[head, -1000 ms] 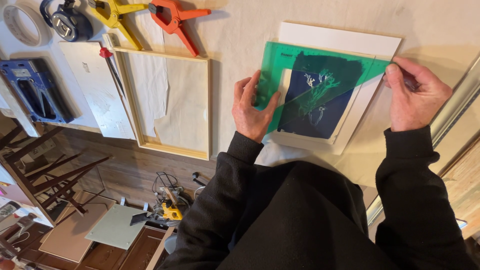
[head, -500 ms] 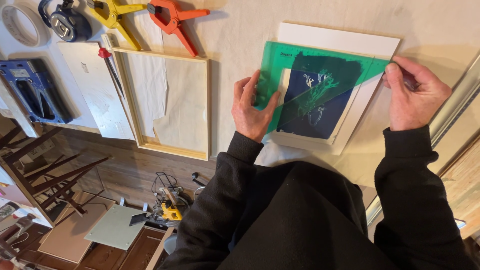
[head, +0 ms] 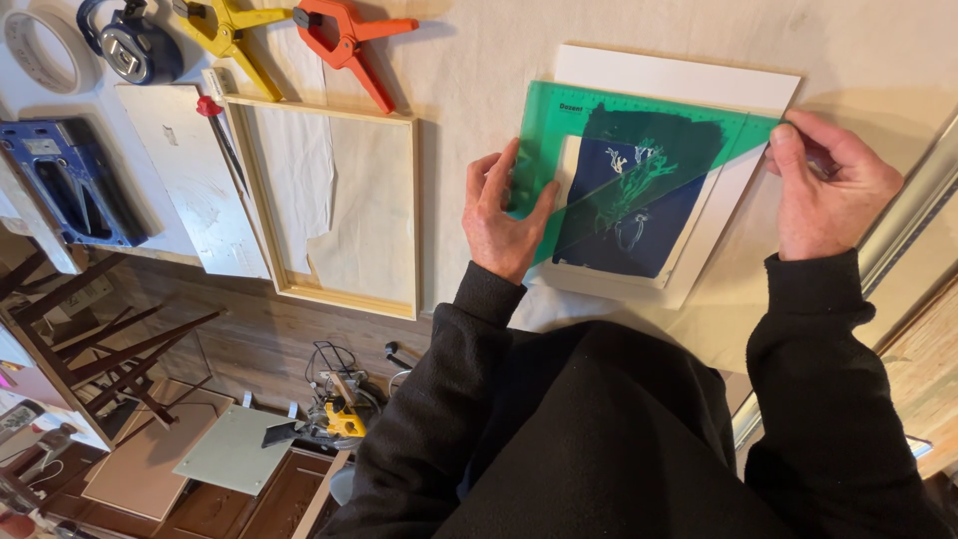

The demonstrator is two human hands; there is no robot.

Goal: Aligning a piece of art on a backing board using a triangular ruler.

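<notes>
1. Cream cloth covers the worktable (head: 479, 60), and below its near edge I see wooden flooring with tools.
2. My left hand (head: 504, 215) lies flat, fingers spread, pressing the left corner of a green transparent triangle ruler (head: 559, 130).
3. My right hand (head: 828, 185) pinches the ruler's right tip, fingers close together.
4. That ruler lies over a dark blue print (head: 639, 210) on a white mat board (head: 689, 80), toward the table's right edge.
5. At the left sits an empty wooden frame (head: 329, 205); orange (head: 349, 35) and yellow (head: 235, 30) clamps lie along the far edge.
</notes>
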